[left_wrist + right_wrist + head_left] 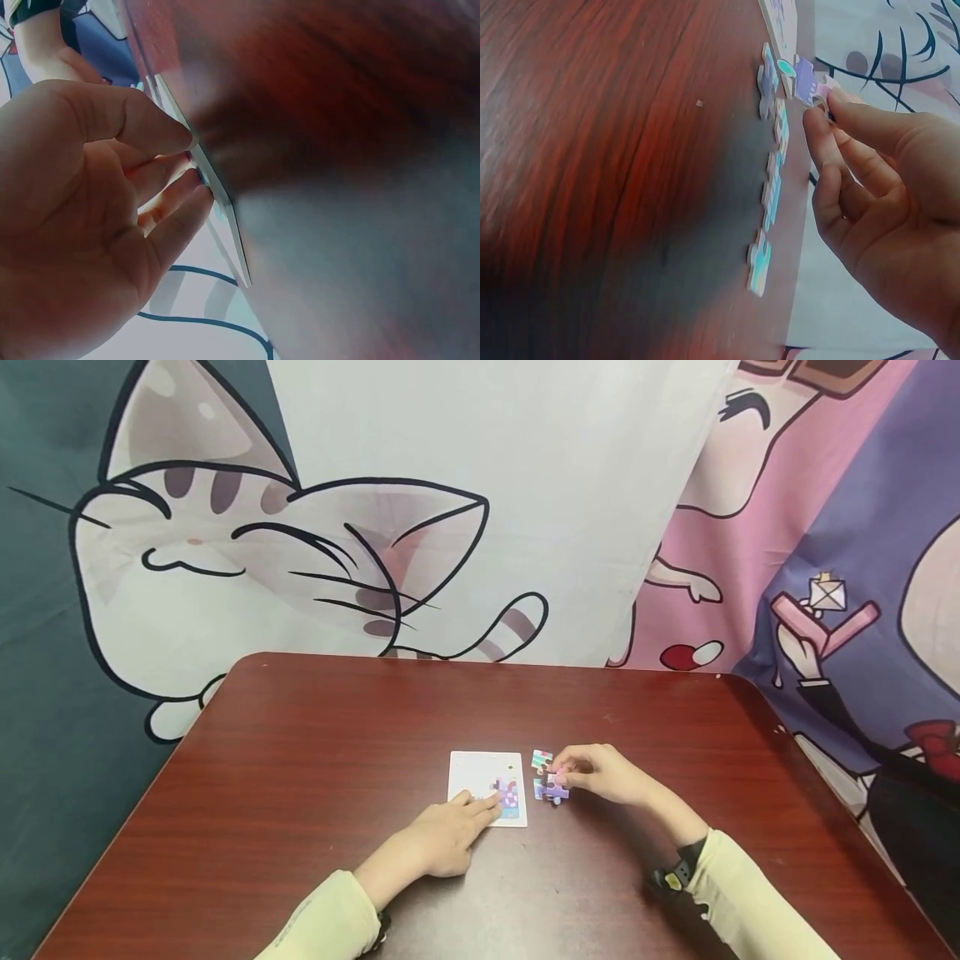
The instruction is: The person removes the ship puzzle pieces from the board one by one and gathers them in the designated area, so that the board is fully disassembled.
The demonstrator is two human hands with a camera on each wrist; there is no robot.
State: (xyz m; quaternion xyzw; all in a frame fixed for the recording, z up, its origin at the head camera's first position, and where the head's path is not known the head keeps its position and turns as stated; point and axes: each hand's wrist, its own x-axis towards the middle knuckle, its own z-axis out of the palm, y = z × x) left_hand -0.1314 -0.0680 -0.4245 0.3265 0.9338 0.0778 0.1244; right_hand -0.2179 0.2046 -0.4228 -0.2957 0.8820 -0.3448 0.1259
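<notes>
A white puzzle board (472,772) lies on the table, with a few colourful pieces set in its right part. My left hand (446,835) rests on the board's near side, fingers extended over it. In the left wrist view its thumb (161,127) lies at the board's edge. Just right of the board, my right hand (603,772) pinches a purple and pink jigsaw piece (805,80) between thumb and fingertips, raised over the table. Below that hand several loose jigsaw pieces (759,264) lie in a row beside the board; the head view shows one (542,760) behind the fingers.
The reddish-brown wooden table (337,718) stretches around the board, its far edge against a cat-printed cloth (435,427). A patterned pink and purple cloth (750,560) hangs at the right. A dark watch (675,875) is on the right wrist.
</notes>
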